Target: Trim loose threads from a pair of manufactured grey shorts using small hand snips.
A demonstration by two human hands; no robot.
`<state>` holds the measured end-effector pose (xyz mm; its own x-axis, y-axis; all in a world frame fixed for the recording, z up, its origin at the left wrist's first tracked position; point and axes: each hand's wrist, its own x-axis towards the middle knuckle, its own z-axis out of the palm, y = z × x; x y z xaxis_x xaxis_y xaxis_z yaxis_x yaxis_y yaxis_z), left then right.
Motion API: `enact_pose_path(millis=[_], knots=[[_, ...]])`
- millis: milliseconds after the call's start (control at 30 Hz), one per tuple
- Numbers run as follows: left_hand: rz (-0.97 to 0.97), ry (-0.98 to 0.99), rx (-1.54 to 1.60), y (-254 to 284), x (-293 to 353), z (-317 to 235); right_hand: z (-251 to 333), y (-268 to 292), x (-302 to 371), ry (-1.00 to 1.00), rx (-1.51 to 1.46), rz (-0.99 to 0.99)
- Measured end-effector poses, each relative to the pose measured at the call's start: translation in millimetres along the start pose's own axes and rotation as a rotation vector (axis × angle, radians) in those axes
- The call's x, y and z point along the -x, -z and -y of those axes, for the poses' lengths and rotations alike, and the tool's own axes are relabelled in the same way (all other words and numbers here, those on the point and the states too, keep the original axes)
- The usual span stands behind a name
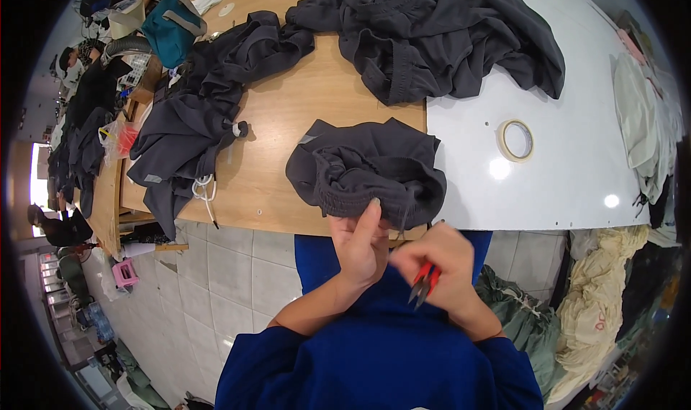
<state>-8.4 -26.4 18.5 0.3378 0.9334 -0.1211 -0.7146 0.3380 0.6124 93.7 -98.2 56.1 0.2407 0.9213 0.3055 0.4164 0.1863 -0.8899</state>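
Note:
A dark grey garment [389, 140] with a gathered elastic edge lies bunched at the front of the table. My left hand [360, 246] is closed on that edge, thumb on top and the other fingers partly under the cloth. Close by on the right, my right hand [448, 257] is wrapped around red-handled thread snips [425, 286], whose metal blades point down toward my body. Loose threads seem to hang from the cloth between the two hands. The fingertips of the right hand are slightly blurred.
More dark grey garments lie at the table's back [432, 39] and left side [183, 125]. A tape roll [516, 141] rests on the white tabletop [561, 179]. A teal bag [173, 28] stands back left. Cream cloth sacks [597, 309] sit on the right; people work far left.

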Motion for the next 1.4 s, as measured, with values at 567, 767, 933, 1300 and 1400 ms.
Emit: enact_pose_path(millis=[567,767,933,1300,1400], knots=[[-0.014,0.238,0.119,-14,-9,-30,-10,5,-9,-0.052,0.101,-0.338],[-0.054,0.289,0.079,-16,-8,-30,-13,5,-12,0.006,0.192,-0.353],[0.037,0.266,0.141,-8,-7,-26,-13,5,-11,0.013,0.189,-0.356],[0.12,0.246,0.183,-3,-7,-27,-16,6,-6,0.003,0.172,-0.385],[0.127,0.247,0.161,-2,-7,-27,-16,7,-3,0.0,0.173,-0.37]])
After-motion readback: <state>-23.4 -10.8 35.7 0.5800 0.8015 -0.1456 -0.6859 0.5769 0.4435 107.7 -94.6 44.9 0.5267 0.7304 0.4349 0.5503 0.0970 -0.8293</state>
